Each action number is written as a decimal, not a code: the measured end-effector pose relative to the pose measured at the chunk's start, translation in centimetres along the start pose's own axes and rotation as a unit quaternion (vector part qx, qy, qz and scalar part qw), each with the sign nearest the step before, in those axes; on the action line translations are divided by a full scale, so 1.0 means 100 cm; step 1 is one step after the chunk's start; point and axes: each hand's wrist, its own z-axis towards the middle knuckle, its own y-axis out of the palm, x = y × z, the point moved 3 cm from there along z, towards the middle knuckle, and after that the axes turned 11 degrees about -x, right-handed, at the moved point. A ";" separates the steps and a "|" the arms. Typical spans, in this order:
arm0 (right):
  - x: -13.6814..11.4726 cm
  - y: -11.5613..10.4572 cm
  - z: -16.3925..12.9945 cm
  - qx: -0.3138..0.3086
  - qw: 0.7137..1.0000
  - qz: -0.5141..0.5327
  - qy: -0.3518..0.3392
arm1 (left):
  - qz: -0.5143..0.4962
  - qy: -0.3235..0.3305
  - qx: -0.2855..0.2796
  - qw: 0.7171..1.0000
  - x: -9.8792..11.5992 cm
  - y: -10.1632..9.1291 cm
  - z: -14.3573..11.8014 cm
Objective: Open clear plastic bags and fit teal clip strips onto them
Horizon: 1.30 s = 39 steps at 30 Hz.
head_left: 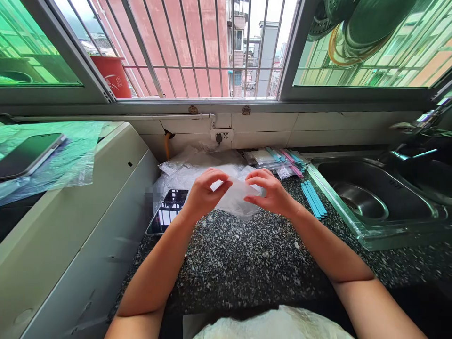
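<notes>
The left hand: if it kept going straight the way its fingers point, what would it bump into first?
The left hand points right, across the clear plastic bag that both hands pinch. Beyond the bag it would likely meet the right hand, whose fingers face it; depth is hard to judge.

Blurred patch beside the phone (167, 212); clear bag's (236, 197) contents indistinct between the hands.

Your clear plastic bag (236, 197)
It's thin, crumpled, translucent, lifted just above the speckled countertop (247, 263).
</notes>
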 end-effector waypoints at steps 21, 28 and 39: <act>0.042 0.019 -0.001 -0.013 0.911 0.331 0.243 | 0.107 0.143 0.035 0.983 0.014 -0.019 -0.002; 0.025 -0.003 -0.004 0.161 0.975 0.095 0.123 | 0.122 0.129 0.042 0.983 0.012 -0.018 -0.001; 0.008 0.008 0.001 0.060 0.998 -0.033 -0.018 | 0.075 0.110 0.021 0.991 0.018 -0.018 -0.002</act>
